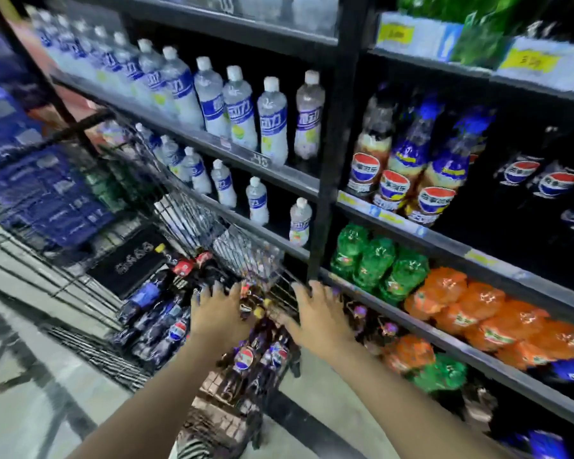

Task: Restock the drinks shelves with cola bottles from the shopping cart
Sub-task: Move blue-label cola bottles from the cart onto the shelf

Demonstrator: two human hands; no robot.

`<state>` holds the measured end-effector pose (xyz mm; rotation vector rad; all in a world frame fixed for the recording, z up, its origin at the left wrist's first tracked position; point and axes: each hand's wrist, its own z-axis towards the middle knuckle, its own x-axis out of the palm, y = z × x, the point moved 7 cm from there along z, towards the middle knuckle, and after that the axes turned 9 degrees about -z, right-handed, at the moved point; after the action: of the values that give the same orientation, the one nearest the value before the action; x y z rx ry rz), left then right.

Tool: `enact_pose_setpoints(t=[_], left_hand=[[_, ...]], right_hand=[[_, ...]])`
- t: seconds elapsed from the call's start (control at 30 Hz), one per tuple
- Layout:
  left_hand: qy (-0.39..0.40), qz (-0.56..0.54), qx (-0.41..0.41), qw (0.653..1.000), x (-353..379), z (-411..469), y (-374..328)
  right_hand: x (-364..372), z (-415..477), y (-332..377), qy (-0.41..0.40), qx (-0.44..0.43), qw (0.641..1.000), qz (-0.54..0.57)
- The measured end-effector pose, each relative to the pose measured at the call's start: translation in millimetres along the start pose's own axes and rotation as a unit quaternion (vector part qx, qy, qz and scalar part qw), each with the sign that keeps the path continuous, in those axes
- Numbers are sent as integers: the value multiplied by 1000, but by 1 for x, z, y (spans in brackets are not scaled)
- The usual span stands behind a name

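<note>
- Head view is showing two bare forearms stretching forward over the shopping cart (pixel 246 250); frame is smearing with motion blur.
- Left hand (pixel 217 313) is hovering over the cart, fingers spread apart and straight, gripping nothing.
- Right hand (pixel 318 316) is hovering at the cart's wire rim, fingers likewise splayed, holding nothing.
- Cola bottles (pixel 244 357) are standing upright in the cart between and just below the two hands; more cola bottles are lying on their sides in the cart basket to the left.
- Drinks shelves (pixel 444 339) are running along the right, just beside the cart.
- Orange soda bottles (pixel 471 313) and green soda bottles (pixel 375 263) are sitting on the lower shelf.
- Shelved cola bottles (pixel 411 173) are standing one level above.
- Clear bottles with white caps and blue labels (pixel 239 107) are lining the far left bays.
</note>
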<state>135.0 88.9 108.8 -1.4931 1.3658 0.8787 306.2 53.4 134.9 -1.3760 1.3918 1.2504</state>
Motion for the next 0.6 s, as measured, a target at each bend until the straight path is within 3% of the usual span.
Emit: enact_pose_setpoints(t=[0.3,0.6], left_hand=[[115,15,-20,993,51,62,189],[219,70,20,973,134,98,222]], right_hand=[[128,60,148,201,91,975,36],[220,64,162,259,215,936,99]])
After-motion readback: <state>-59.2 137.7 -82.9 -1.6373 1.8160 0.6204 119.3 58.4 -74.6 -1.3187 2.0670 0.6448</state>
